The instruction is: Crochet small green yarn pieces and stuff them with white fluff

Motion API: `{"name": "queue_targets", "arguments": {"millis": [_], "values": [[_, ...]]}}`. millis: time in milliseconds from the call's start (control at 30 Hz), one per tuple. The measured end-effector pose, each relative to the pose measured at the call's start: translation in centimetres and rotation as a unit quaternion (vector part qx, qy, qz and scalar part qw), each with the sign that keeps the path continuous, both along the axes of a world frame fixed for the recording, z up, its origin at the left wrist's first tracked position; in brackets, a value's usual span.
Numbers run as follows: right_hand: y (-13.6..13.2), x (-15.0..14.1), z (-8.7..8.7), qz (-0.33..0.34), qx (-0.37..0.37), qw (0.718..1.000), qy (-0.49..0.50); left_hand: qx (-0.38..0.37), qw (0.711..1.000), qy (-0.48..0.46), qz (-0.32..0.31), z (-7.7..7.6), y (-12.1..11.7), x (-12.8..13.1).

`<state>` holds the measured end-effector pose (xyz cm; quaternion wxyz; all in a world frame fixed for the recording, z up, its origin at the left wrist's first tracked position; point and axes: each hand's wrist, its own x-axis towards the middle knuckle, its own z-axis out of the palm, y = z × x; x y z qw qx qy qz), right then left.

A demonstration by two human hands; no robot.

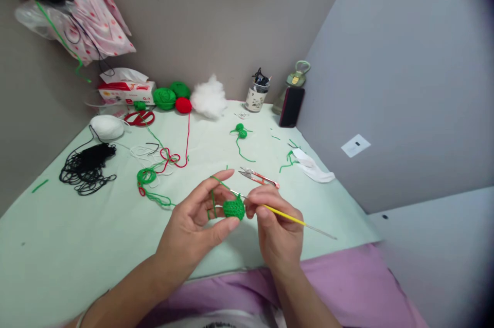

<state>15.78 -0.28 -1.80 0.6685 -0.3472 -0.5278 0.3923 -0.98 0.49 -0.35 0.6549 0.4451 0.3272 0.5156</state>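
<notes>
My left hand [198, 225] pinches a small green crocheted piece [233, 208] between thumb and fingers, with green yarn [213, 195] looped over the raised forefinger. My right hand [276, 228] is closed around a yellow-handled crochet hook [287, 217], whose tip pokes into the top of the green piece. Both hands hover just above the pale green table [77, 246], near its front edge. The yarn trails left to a loose green coil [147, 176] on the table.
Red-handled snips [258, 177] lie just beyond my hands. Black yarn [88, 167], a white ball [107, 127], red yarn [174, 157], green and red crocheted pieces [172, 96], white stuffing [209, 95], a tissue box [125, 90], a jar [257, 94] and a phone [291, 107] sit toward the back.
</notes>
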Motion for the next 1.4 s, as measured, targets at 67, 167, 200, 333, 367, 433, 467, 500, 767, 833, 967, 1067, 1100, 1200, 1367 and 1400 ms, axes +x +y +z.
{"name": "queue_targets", "arguments": {"millis": [67,167,200,333,367,433,467,500,767,833,967,1067,1100,1200,1367,1400], "values": [[-0.1,0.3,-0.1,0.020,0.001,1.000,-0.006,-0.005,1.000,-0.003,-0.010,0.1,0.2,-0.1],[-0.3,0.5,0.0,0.014,0.011,0.999,-0.039,-0.020,1.000,-0.005,-0.022,0.3,0.5,0.0],[-0.4,0.6,0.0,0.004,0.021,0.998,-0.055,-0.021,0.999,-0.005,-0.025,0.4,0.5,0.1],[-0.6,0.7,0.0,-0.020,0.052,0.993,-0.100,-0.019,0.999,0.013,-0.038,0.0,0.6,0.2],[-0.5,0.7,-0.1,-0.012,0.051,0.994,-0.097,-0.019,0.999,0.019,-0.039,-0.1,0.7,0.2],[-0.2,0.8,-0.3,0.010,0.043,0.997,-0.071,-0.013,0.999,0.027,-0.036,-0.3,0.8,0.1],[0.0,0.9,-0.4,0.024,0.039,0.998,-0.051,-0.007,0.999,0.030,-0.036,-0.4,0.9,0.0],[0.3,1.0,-0.4,0.039,0.036,0.998,-0.030,-0.002,0.999,0.033,-0.038,-0.4,0.9,-0.1],[1.3,1.6,0.3,0.152,-0.014,0.986,0.073,0.016,0.995,0.066,-0.080,-0.4,1.0,-0.7],[1.4,1.9,0.4,0.170,-0.022,0.983,0.072,0.012,0.993,0.076,-0.090,-0.3,1.0,-0.8],[1.5,2.6,0.3,0.202,-0.016,0.978,0.053,0.008,0.990,0.090,-0.110,0.0,1.1,-0.9],[1.5,3.1,0.2,0.215,-0.004,0.976,0.032,0.008,0.988,0.098,-0.121,0.3,1.1,-1.0],[1.6,3.3,0.2,0.216,0.000,0.976,0.024,0.009,0.987,0.100,-0.124,0.3,1.1,-1.0],[1.6,3.5,0.3,0.214,0.017,0.977,-0.003,0.008,0.986,0.104,-0.131,0.2,1.2,-1.1],[1.3,3.1,0.7,0.121,0.073,0.986,-0.083,0.004,0.988,0.098,-0.117,-0.5,1.4,-1.1],[1.1,2.9,0.6,0.086,0.098,0.985,-0.114,0.000,0.989,0.097,-0.109,-0.5,1.4,-1.1]]}}
